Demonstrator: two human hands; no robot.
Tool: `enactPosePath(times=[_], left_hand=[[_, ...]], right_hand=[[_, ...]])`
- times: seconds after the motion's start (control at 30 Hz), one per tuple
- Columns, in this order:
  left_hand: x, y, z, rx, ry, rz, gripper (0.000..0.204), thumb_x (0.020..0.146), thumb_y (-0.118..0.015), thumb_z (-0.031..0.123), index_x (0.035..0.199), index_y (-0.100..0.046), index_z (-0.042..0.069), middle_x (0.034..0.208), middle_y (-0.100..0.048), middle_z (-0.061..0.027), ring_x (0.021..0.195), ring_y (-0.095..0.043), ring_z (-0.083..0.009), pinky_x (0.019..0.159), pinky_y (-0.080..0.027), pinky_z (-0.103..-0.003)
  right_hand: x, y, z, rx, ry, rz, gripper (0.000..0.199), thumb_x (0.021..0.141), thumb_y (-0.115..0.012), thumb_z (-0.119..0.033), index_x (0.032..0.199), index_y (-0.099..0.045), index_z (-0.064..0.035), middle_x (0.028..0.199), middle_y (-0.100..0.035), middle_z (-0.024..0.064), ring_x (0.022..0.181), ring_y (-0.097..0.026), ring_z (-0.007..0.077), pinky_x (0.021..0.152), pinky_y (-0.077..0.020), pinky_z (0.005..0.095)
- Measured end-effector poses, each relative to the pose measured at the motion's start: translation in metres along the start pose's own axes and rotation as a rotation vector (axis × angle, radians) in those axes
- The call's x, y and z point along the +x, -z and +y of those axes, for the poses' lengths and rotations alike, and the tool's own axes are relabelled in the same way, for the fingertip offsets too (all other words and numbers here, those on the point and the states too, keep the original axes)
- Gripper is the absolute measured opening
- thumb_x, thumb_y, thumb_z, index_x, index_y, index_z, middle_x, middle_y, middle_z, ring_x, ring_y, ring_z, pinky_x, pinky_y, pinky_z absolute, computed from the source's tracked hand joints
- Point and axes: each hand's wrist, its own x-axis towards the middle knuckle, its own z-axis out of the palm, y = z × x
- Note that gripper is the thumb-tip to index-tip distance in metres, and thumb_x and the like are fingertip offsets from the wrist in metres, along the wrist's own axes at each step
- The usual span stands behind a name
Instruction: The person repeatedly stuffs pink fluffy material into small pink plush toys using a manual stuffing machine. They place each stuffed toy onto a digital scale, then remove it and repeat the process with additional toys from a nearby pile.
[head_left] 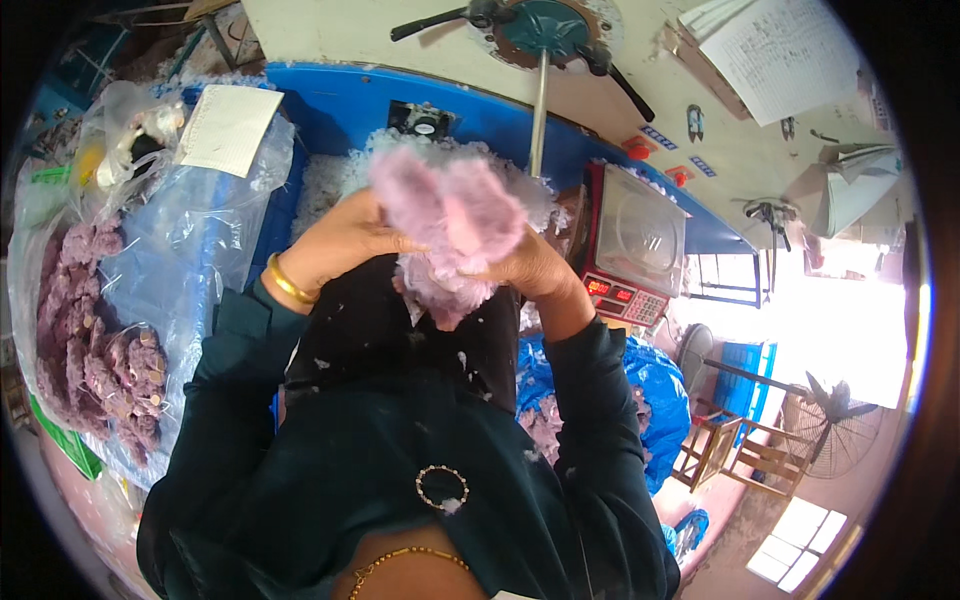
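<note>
Above the person's lap, in the head view, a fluffy pink-mauve plush piece [445, 235] is held up between two bare hands, in front of a bank of loose white stuffing [335, 185]. The left hand [345, 235] grips it from the left side, thumb laid across the fur and the other fingers behind; a gold bangle [290, 282] circles that wrist. The right hand [530, 268] closes on the opposite side, low on the piece; its fingertips are partly buried in the pile, so exactly how tightly they pinch is hard to tell. Two rounded lobes, probably ears, stand up at the top of the piece, and its lower end hangs over a black covering [395, 325] on the lap.

Behind the hands, a metal tube [540, 115] runs down from a dark green round fitting [545, 30] on the pale tabletop [640, 65] toward the stuffing. To the left, more mauve plush pieces [95, 340] lie heaped on clear plastic, with a sheet of paper [232, 130] near them. To the right stands a red weighing scale [630, 250] with a lit display; below it, a blue plastic bag [665, 410] holds pinkish plush. Farther right is a standing fan [825, 430].
</note>
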Motion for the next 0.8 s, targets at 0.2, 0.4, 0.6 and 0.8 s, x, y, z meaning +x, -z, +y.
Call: enactPosePath(times=[0.2,0.4,0.6,0.8], left_hand=[[0.024,-0.027,-0.018,-0.349,0.112,-0.139,0.042,0.089,-0.063,0.022,0.123,-0.051,0.0,0.114,-0.06,-0.0063,0.099,-0.057,-0.0126,0.086,-0.046,-0.027],[0.021,-0.051,-0.031,-0.548,0.209,0.053,0.045,0.097,-0.047,0.035,0.124,-0.051,-0.001,0.115,-0.059,-0.0082,0.101,-0.058,-0.0148,0.088,-0.048,-0.03],[0.017,-0.048,-0.027,-0.487,0.218,-0.098,0.037,0.087,-0.063,0.012,0.117,-0.053,-0.006,0.106,-0.063,-0.0117,0.096,-0.062,-0.0192,0.085,-0.051,-0.031],[0.013,-0.055,-0.032,-0.498,0.179,-0.037,0.031,0.088,-0.06,0.009,0.115,-0.055,-0.005,0.102,-0.064,-0.0087,0.09,-0.062,-0.0147,0.083,-0.049,-0.029]], right_hand=[[-0.012,0.004,-0.005,0.31,0.043,0.141,0.05,0.072,-0.077,-0.015,0.115,-0.057,0.003,0.103,-0.064,0.0083,0.094,-0.061,0.0173,0.085,-0.0483,0.0299],[-0.021,0.023,0.015,0.43,-0.165,0.095,0.05,0.075,-0.075,-0.014,0.116,-0.055,0.0044,0.106,-0.063,0.0084,0.094,-0.062,0.0182,0.084,-0.0494,0.0309],[-0.024,0.014,0.012,0.516,-0.025,0.051,0.06,0.069,-0.078,-0.009,0.122,-0.051,0.0022,0.111,-0.061,0.008,0.103,-0.058,0.0202,0.091,-0.045,0.031],[-0.027,0.017,0.009,0.277,-0.065,0.044,0.067,0.065,-0.078,-0.002,0.125,-0.048,-0.0015,0.113,-0.059,0.0049,0.104,-0.056,0.019,0.093,-0.0439,0.0316]])
